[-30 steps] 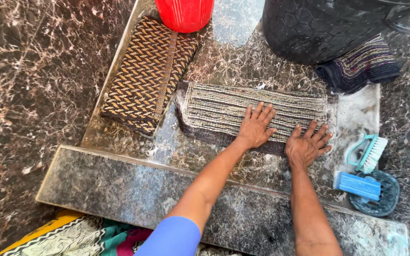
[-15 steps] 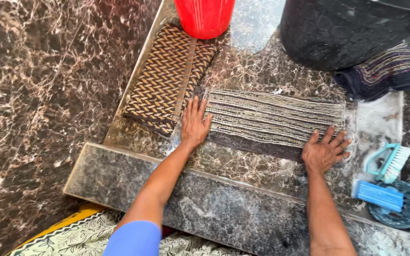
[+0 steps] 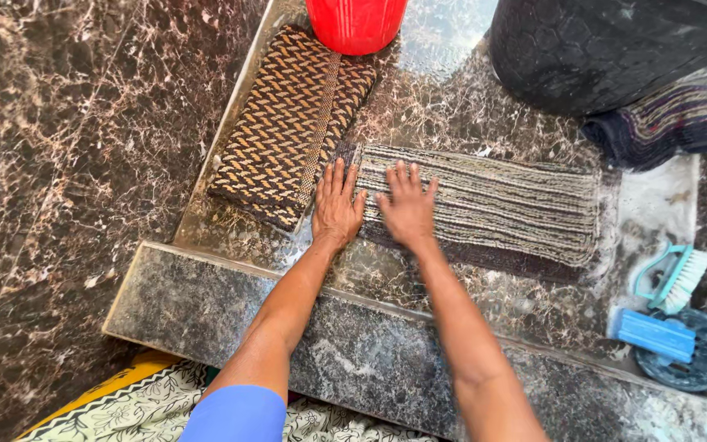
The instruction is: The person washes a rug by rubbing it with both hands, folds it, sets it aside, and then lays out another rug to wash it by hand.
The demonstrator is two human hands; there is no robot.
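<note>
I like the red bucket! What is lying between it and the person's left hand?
In the head view, the brown and gold woven mat, folded, lies between the red bucket and the left hand. The hand rests flat just below that mat.

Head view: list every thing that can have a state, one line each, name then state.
striped mat: folded, flat, wet, under both hands
left hand: open, palm down on the mat's left end
right hand: open, palm down on the mat
brown woven mat: folded, lying flat
red bucket: upright
scrub brush: lying on its side
blue soap bar: resting on a dish
dark cloth: bunched
</note>
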